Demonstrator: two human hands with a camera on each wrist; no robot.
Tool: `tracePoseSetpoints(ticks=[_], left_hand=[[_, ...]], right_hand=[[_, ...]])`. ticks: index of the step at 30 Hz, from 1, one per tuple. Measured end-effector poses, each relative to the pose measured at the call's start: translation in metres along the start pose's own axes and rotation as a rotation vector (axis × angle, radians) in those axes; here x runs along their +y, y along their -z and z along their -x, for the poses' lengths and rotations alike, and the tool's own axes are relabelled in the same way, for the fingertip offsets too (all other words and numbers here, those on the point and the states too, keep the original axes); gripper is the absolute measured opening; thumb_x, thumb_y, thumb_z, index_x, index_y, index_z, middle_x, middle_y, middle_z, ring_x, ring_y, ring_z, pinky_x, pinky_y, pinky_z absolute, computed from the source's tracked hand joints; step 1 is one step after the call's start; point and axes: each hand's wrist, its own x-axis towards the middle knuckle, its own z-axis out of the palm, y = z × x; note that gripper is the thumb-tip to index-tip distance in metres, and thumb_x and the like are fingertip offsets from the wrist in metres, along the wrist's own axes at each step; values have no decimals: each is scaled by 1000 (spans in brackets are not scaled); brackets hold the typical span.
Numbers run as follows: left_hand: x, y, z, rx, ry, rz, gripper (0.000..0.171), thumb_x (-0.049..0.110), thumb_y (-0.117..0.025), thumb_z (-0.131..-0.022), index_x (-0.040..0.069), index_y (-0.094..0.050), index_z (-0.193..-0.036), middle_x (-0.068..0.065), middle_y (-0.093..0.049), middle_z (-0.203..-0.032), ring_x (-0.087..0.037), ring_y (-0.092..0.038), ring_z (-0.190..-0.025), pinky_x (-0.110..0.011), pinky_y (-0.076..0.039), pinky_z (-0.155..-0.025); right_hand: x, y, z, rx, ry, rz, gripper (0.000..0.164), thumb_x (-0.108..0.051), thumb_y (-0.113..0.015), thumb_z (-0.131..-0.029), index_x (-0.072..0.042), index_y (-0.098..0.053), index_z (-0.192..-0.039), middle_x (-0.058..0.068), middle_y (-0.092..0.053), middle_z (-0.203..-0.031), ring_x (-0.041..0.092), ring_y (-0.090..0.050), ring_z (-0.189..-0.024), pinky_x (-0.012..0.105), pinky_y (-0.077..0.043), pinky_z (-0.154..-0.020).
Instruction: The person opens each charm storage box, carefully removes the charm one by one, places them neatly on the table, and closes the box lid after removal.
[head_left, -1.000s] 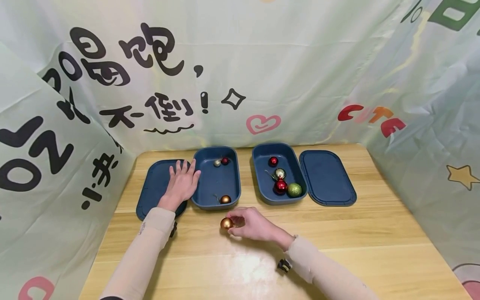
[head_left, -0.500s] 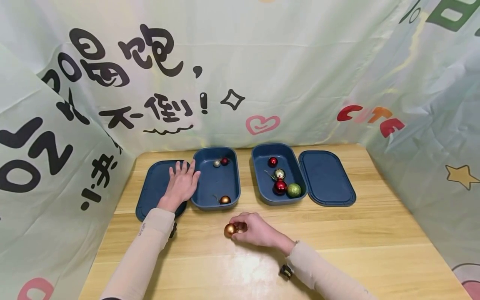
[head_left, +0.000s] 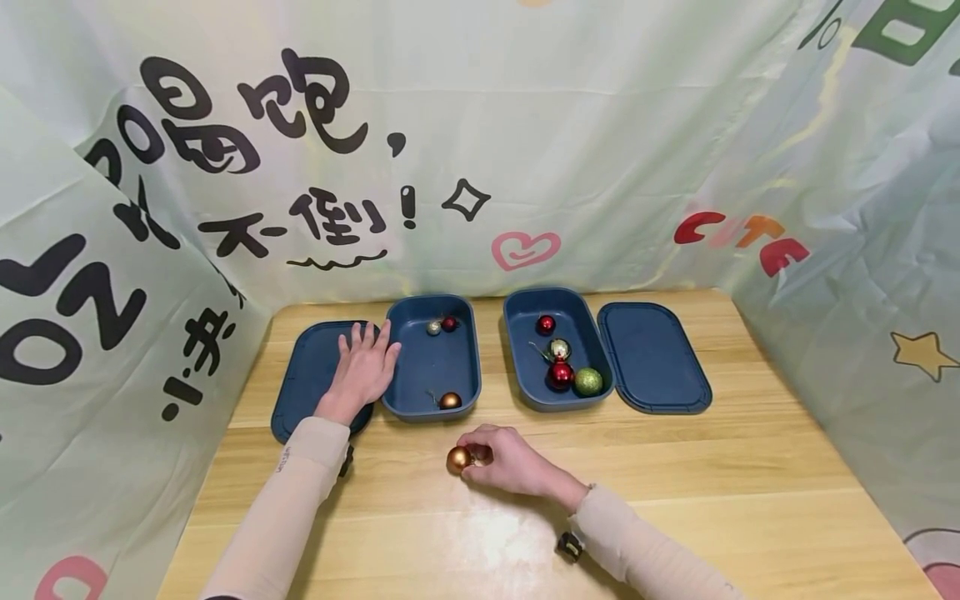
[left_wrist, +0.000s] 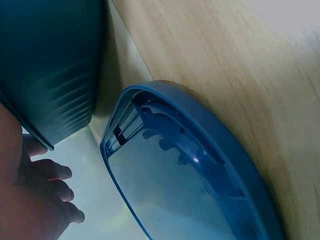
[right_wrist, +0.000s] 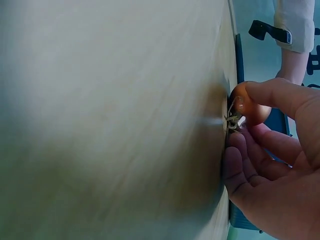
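I count two blue boxes, a three-ball box point(head_left: 431, 364) and, to its right, a four-ball box point(head_left: 572, 327); one lid point(head_left: 309, 375) lies just left of the three-ball box, another lid point(head_left: 655, 358) well to its right. In front of the three-ball box, the right hand point(head_left: 510, 459) grasps an eighth, copper ball point(head_left: 459, 459) between thumb and curled fingers. The left hand point(head_left: 364, 369), fingers extended and spread, grasps nothing at the three-ball box's left rim; contact cannot be determined.
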Motion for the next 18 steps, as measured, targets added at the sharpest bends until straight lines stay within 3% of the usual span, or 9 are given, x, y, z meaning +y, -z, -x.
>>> tracePoseSetpoints(ticks=[18], left_hand=[[0, 0, 0, 0, 0, 5, 65, 45, -23, -117, 7, -19, -170, -34, -21, -170, -56, -6, -160, -75, -4, -126]], right_hand=[[3, 2, -5, 44, 1, 39, 36, -6, -82, -86, -4, -75, -121, 7, -74, -108, 12, -64, -92, 19, -56, -79]])
